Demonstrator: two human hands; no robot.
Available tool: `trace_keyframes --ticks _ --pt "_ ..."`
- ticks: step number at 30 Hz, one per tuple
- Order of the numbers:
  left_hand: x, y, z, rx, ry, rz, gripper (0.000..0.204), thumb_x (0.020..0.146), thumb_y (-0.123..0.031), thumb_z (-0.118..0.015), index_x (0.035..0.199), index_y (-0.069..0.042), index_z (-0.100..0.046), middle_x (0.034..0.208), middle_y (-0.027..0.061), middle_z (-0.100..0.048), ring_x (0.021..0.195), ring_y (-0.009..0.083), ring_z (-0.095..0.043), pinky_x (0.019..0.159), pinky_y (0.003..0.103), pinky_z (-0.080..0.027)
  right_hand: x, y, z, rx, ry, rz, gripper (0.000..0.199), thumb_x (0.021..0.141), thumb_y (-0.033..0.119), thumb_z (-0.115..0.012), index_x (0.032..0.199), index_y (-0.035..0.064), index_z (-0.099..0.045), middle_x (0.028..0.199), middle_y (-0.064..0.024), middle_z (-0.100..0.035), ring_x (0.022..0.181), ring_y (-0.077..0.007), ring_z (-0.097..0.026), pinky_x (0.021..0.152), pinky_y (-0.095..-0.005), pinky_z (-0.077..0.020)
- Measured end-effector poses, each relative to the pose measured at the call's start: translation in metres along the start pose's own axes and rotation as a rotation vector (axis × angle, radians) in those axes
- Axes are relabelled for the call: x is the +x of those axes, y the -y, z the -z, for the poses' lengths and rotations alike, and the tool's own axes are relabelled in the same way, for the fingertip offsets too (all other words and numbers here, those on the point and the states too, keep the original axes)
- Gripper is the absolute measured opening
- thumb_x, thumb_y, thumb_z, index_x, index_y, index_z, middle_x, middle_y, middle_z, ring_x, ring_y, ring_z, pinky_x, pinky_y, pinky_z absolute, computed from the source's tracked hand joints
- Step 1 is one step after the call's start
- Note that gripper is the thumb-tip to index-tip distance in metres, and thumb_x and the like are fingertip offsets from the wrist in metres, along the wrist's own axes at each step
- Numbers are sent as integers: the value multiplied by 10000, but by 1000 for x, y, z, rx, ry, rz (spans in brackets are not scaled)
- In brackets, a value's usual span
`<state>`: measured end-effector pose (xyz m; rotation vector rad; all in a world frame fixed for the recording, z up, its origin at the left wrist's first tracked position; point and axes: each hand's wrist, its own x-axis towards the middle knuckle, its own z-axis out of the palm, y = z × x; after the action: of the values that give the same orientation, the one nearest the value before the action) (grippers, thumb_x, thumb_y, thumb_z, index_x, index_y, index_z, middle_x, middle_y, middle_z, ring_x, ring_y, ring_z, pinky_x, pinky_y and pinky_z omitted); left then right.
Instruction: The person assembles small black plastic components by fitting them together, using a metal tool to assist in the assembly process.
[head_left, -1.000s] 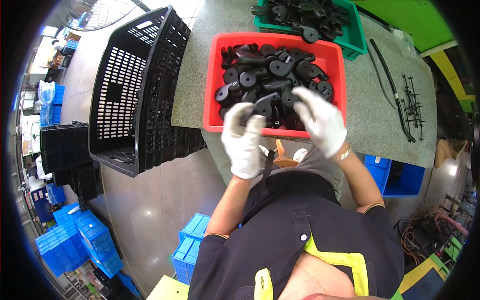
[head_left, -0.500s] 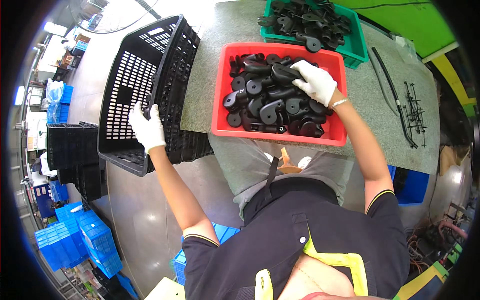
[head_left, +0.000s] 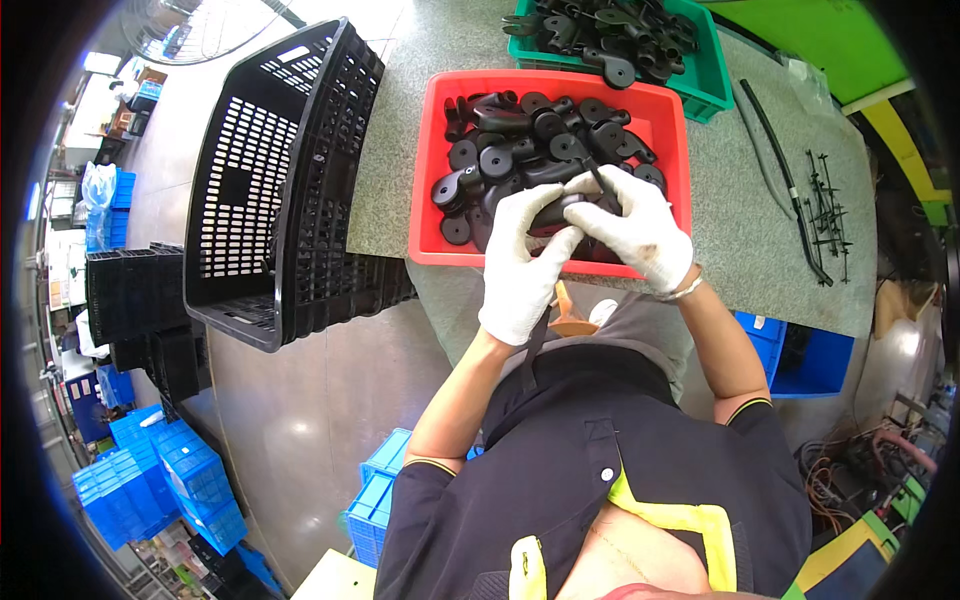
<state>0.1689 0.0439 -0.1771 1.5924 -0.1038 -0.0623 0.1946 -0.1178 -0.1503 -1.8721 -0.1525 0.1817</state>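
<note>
Both gloved hands are together over the near side of a red bin. It is heaped with black plastic parts that have round, disc-like ends and short necks. My left hand has its thumb and fingers curled round a black plastic part held between the hands. My right hand closes on the same part from the other side, with a dark narrow piece showing by its fingertips. The gloves hide much of the held part.
A black slatted crate stands tilted left of the grey table. Behind the red bin sits a green bin of similar black parts. At right lie a black tube and several thin dark sprigs. Blue crates stand lower left.
My left hand has come from the black crate, where it held a dark part, over to the red bin. My right hand has drawn a black part nearer, and the hands now meet.
</note>
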Motion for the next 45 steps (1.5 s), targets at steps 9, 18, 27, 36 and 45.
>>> trace_keyframes --ticks 9,18,27,36,45 --pt "-3 8 -3 -600 -66 217 321 931 -25 -514 1251 7 -501 1121 83 -552 926 138 -595 847 297 -522 -34 -2 -3 -330 -37 235 328 917 212 -572 1226 103 -581 976 -144 -669 846 -306 -663 711 -357 -520" --pt "-6 13 -1 -568 -77 177 349 896 -31 -605 1238 -11 -536 1081 41 -563 909 111 -577 820 260 -502 -38 -4 -4 -486 -34 275 422 906 204 -574 1325 174 -531 881 -98 -669 746 -265 -658 634 -343 -518" --pt "-7 12 -1 -466 -86 178 351 848 0 -661 1188 -27 -577 1014 8 -583 903 69 -544 801 216 -457 -42 -2 -3 -562 26 233 466 907 186 -564 1367 194 -489 742 -58 -617 646 -231 -627 569 -337 -496" --pt "-6 17 -2 -243 -126 25 331 806 14 -694 1116 -36 -592 985 0 -569 882 64 -531 788 219 -459 -42 -6 -8 -459 -38 233 412 898 183 -580 1308 174 -546 788 -83 -643 686 -260 -639 602 -354 -511" --pt "26 -2 111 -18 -742 -284 275 875 -75 -646 1133 -6 -580 1007 56 -593 835 134 -566 782 273 -484 37 -44 -3 -667 -196 325 251 865 205 -607 1087 98 -562 970 -110 -602 846 -313 -632 700 -411 -517"
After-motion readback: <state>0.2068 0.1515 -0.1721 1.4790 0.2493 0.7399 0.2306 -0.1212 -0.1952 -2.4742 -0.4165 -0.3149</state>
